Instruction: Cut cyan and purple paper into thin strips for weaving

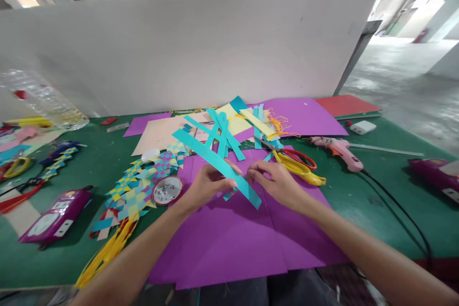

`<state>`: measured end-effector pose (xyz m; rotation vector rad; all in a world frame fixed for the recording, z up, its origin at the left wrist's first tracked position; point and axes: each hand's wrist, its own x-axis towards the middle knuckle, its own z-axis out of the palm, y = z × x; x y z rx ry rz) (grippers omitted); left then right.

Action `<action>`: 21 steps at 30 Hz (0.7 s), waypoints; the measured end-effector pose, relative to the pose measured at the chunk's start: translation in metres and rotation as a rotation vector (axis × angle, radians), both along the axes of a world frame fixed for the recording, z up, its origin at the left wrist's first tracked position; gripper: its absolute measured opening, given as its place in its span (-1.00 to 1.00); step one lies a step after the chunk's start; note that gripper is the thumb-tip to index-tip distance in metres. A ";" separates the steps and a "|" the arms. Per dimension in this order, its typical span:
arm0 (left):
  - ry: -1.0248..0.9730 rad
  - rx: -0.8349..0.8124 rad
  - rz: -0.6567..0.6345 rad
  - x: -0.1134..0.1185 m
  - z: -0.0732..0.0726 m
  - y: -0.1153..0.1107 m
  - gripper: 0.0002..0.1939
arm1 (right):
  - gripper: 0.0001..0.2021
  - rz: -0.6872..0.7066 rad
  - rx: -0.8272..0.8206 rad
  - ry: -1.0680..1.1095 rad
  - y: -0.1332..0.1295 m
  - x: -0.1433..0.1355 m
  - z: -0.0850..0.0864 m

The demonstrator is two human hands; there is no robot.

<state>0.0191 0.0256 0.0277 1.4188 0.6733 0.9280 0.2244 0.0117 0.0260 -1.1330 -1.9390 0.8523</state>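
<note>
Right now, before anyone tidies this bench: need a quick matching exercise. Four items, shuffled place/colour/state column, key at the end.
Column 1
1. Dish
2. Longest teal strip
3. Bottle
4. Glue gun

Column 2
A. Clear, at the far left
B. Pink, lying on the green table
C. In the left hand's grip
D. Holds small dark bits

Pairs: 1-D, 2-C, 3-A, 4-B
</note>
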 end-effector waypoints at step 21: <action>0.022 0.087 0.245 0.005 0.006 -0.002 -0.76 | -0.67 0.065 0.492 -0.114 -0.003 0.003 -0.007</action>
